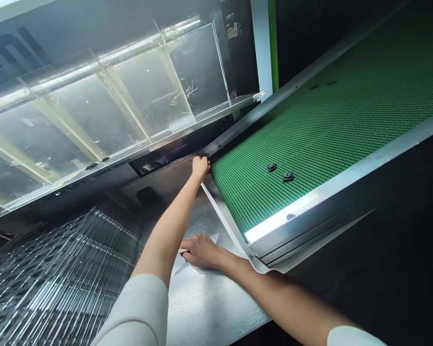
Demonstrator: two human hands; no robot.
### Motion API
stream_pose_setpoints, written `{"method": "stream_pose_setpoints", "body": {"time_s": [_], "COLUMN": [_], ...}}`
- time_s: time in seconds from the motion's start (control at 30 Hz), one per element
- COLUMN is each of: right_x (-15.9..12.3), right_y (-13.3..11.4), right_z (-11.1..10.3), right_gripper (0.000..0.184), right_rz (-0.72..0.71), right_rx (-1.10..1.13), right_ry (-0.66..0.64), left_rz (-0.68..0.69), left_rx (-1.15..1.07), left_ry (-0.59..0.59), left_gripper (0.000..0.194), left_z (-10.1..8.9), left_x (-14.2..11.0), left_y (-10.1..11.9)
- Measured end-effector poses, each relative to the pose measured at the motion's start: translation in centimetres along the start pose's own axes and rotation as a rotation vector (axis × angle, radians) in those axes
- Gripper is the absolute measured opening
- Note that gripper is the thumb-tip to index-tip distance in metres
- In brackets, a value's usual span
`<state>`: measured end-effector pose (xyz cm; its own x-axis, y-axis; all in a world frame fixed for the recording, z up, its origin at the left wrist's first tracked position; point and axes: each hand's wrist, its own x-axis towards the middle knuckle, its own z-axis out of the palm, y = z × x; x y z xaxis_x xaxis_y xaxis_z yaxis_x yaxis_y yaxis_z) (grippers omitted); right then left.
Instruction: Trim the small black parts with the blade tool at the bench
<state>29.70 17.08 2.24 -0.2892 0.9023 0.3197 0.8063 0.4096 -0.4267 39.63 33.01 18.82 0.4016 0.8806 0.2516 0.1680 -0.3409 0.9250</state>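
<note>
My left hand (200, 167) reaches far forward to the corner where the green conveyor belt (328, 115) meets the machine frame. Its fingers are curled on the top end of a white strip (222, 218). This strip runs along the belt's near end edge, down towards my right hand (199, 250). That hand lies knuckles up on a white sheet (187, 266) on the metal table (209, 307). Its fingers are closed, and a thin pale stick (182, 251) pokes out of them to the left.
Two small black round parts (279, 171) sit on the belt near its end, with more far up it (322, 84). A clear panelled guard (130, 101) spans the upper left. Shiny clear ribbed sheeting (57, 278) lies at lower left. The belt's metal side rail (346, 182) runs on the right.
</note>
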Motion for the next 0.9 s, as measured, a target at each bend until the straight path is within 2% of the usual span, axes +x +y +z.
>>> {"method": "stream_pose_setpoints", "body": {"time_s": [0.1, 0.17, 0.3, 0.37, 0.4, 0.5, 0.57, 0.67, 0.77, 0.83, 0.9], "right_x": [0.0, 0.0, 0.1, 0.2, 0.2, 0.2, 0.1, 0.0, 0.0, -0.1, 0.0], "right_y": [0.0, 0.1, 0.2, 0.2, 0.1, -0.1, -0.2, -0.4, -0.5, -0.5, -0.4], "right_z": [0.1, 0.2, 0.4, 0.3, 0.3, -0.1, -0.4, -0.8, -0.8, -0.7, -0.6], "right_gripper": [0.008, 0.009, 0.012, 0.014, 0.015, 0.017, 0.019, 0.022, 0.022, 0.021, 0.02], "right_rz": [0.001, 0.005, 0.011, 0.016, 0.02, 0.031, 0.039, 0.047, 0.055, 0.06, 0.063], "right_rx": [-0.003, -0.002, 0.002, 0.004, 0.005, 0.008, 0.011, 0.016, 0.028, 0.042, 0.064], "right_ry": [0.0, 0.001, -0.004, -0.015, -0.023, -0.047, -0.06, -0.071, -0.077, -0.076, -0.066], "left_rz": [-0.075, -0.106, -0.171, -0.064, 0.053, 0.478, 0.643, 0.707, 0.733, 0.728, 0.722], "left_rx": [-0.232, -0.334, -0.455, -0.35, -0.233, 0.214, 0.487, 0.773, 0.914, 0.863, 0.706], "left_ry": [-0.039, -0.095, -0.321, -0.433, -0.459, -0.463, -0.456, -0.464, -0.449, -0.447, -0.455], "left_gripper": [0.007, 0.015, 0.032, 0.041, 0.046, 0.054, 0.054, 0.051, 0.039, 0.035, 0.037], "left_z": [0.5, 1.1, 3.0, 4.1, 4.6, 5.6, 5.9, 6.2, 6.2, 6.1, 5.9], "left_x": [-1.0, -1.9, -4.1, -5.7, -6.6, -9.5, -11.1, -12.6, -13.1, -13.3, -13.8], "left_y": [1.5, 2.6, 4.5, 5.2, 5.6, 6.7, 7.4, 8.3, 8.7, 8.8, 8.8]}}
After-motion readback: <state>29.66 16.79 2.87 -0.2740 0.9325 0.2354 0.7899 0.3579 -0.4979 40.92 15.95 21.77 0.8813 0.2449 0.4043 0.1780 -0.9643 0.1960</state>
